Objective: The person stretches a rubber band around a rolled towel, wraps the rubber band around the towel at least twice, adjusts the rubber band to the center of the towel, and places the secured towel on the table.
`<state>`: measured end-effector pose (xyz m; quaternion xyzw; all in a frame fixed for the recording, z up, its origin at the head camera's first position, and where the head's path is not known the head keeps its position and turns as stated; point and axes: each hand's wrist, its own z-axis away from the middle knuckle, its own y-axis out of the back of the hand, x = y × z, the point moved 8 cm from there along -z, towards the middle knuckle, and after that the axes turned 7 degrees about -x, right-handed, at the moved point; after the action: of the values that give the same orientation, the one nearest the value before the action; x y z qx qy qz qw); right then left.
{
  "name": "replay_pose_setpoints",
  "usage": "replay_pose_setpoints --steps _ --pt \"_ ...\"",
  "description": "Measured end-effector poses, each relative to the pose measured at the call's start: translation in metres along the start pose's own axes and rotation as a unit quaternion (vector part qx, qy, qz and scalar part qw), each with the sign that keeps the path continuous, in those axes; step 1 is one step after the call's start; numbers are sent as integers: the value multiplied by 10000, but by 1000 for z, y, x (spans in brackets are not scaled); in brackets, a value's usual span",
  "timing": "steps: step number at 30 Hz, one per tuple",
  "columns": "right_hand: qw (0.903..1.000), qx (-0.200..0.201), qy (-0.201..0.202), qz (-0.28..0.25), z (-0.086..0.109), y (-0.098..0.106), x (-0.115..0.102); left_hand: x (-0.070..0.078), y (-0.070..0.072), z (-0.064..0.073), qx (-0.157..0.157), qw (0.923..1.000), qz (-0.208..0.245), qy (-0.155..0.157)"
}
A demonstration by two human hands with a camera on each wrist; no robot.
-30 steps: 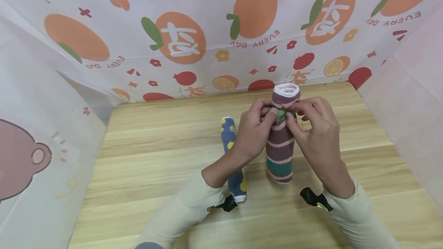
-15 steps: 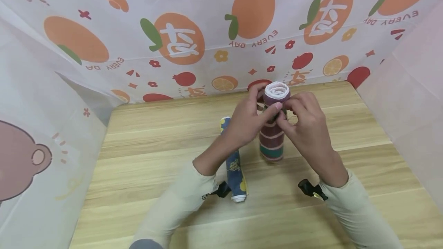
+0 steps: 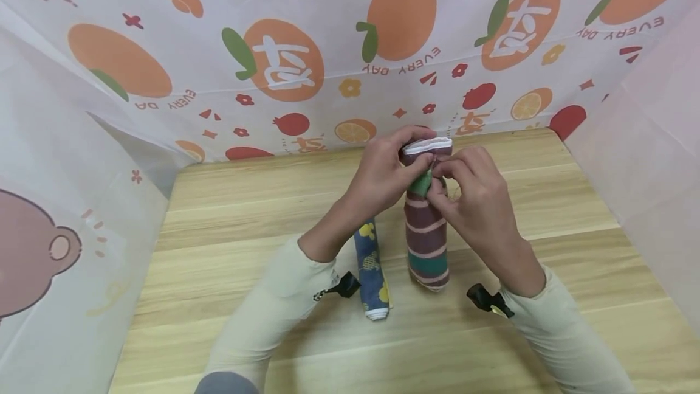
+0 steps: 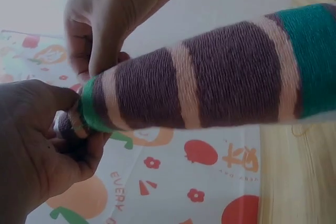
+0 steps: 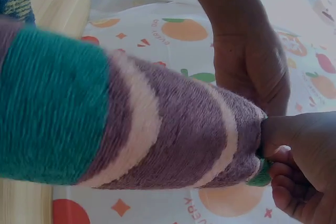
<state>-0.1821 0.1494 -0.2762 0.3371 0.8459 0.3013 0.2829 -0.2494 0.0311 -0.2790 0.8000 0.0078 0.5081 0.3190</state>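
A roll of striped knitted cloth point(image 3: 426, 239), purple with peach stripes and a teal band, is held up by both hands near its far end. Its white-edged end point(image 3: 429, 146) looks pressed flat and points away. The left hand point(image 3: 377, 172) grips that end, thumb in front and fingers partly hidden behind. Just below the white edge, the right hand point(image 3: 474, 190) pinches at a green band point(image 3: 421, 183). In the left wrist view the roll narrows where the green band point(image 4: 92, 106) sits. Whether the near end touches the table cannot be told.
Left of the striped roll lies a thin blue roll point(image 3: 372, 272) with yellow patterns, partly behind the left arm. The wooden table point(image 3: 235, 242) meets a white fruit-print sheet point(image 3: 339, 90) at the back. Pale sheets hang at both sides.
The striped roll has shifted left along with both hands. It tipped more upright half a second ago, then tilted back. Its white-edged end went from round to flattened.
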Motion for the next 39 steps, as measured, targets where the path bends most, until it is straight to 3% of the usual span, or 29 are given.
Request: replay_pose_setpoints --steps 7,13,16,18,20,21,23,26,27,30,32,33,34,36,39 --pt "9967 -262 548 534 -1 0 -30 3 9 3 566 9965 607 -26" --pt "9944 -526 854 320 12 -8 -43 7 15 6 841 9932 791 -149" --pt "9961 -625 618 -79 13 -11 -34 9 18 7 964 9914 835 -283" --pt "9959 -678 191 -563 11 -13 -20 11 20 8 1043 9904 791 -437" --pt "9876 -732 -415 -1327 8 -15 -2 12 21 8 1019 9903 696 -632" --pt "9789 -743 -746 -1753 7 -16 8 12 21 8 933 9907 686 -713" --pt "9515 -716 -1330 -2681 7 -18 27 12 20 6 594 9913 747 -908" --pt "9082 -736 -1775 -3719 10 -19 44 10 11 3 -309 9839 1311 -1173" --pt "8940 -782 -1790 -4033 10 -20 47 9 8 2 -658 9775 1596 -1208" --pt "8355 -1107 -1605 -5138 10 -27 49 8 -1 1 -1470 9515 2440 -1161" --pt "7933 -1317 -1450 -5765 10 -33 47 6 -3 0 -1655 9415 2794 -903" --pt "7781 -1389 -1402 -5963 10 -35 46 5 -3 0 -1657 9391 2911 -765" --pt "7733 -1435 -1397 -6016 11 -36 46 4 -3 0 -1606 9396 2958 -627" --pt "7944 -1407 -1499 -5716 11 -35 49 0 -1 0 -1417 9464 2889 -294" --pt "8556 -1168 -1975 -4639 13 -27 54 -4 2 0 -1171 9612 2495 74"
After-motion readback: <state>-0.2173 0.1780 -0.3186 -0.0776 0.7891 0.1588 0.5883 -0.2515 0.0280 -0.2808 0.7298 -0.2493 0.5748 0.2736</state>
